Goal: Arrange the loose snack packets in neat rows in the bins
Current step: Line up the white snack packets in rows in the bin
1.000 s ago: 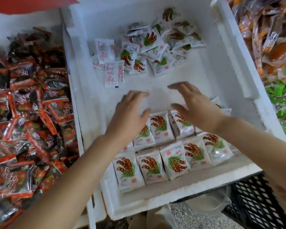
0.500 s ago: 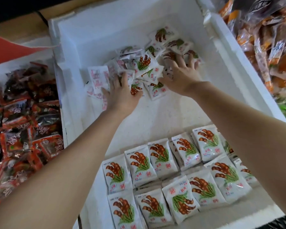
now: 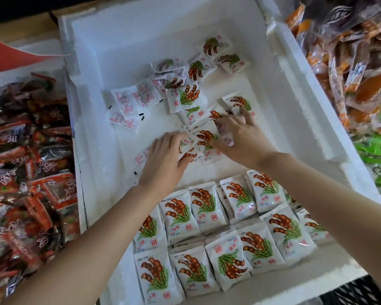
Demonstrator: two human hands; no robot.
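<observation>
Small white snack packets printed with brown pods and green leaves lie in a white foam bin (image 3: 306,102). Two neat rows of packets (image 3: 220,236) fill the near end. A loose pile of packets (image 3: 185,97) is scattered across the far half, some face down. My left hand (image 3: 163,159) and my right hand (image 3: 240,139) meet mid-bin over a small bunch of packets (image 3: 204,137). My left hand's fingers and thumb curl round a few of them. My right hand's spread fingers press down on others.
A bin of red and black snack packets (image 3: 26,172) borders the left side. Orange and green packets (image 3: 356,80) are heaped on the right. A black plastic crate (image 3: 350,293) shows below the near right corner of the foam bin.
Both hands have pulled back from the far pile towards the middle of the bin, dragging a bunch of packets with them. A second earlier they hovered just beyond the neat rows.
</observation>
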